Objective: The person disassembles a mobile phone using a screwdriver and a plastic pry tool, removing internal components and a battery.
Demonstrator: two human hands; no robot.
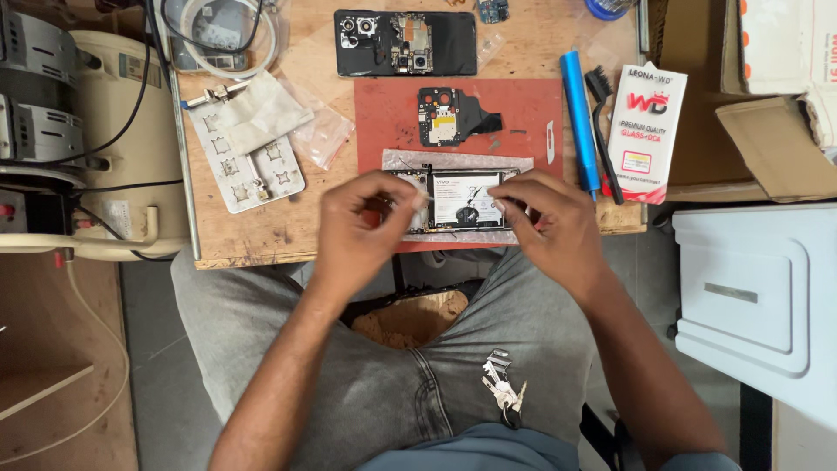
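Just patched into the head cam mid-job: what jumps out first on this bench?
Both hands meet over an opened phone lying on a red mat at the near edge of the wooden bench: left hand and right hand pinch at its edges. Behind it on the mat lies a loose circuit board, and farther back a second dismantled phone. A blue cylindrical tool lies right of the mat.

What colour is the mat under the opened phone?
Red. The mat shows best in the head view, under the opened phone both hands work on.
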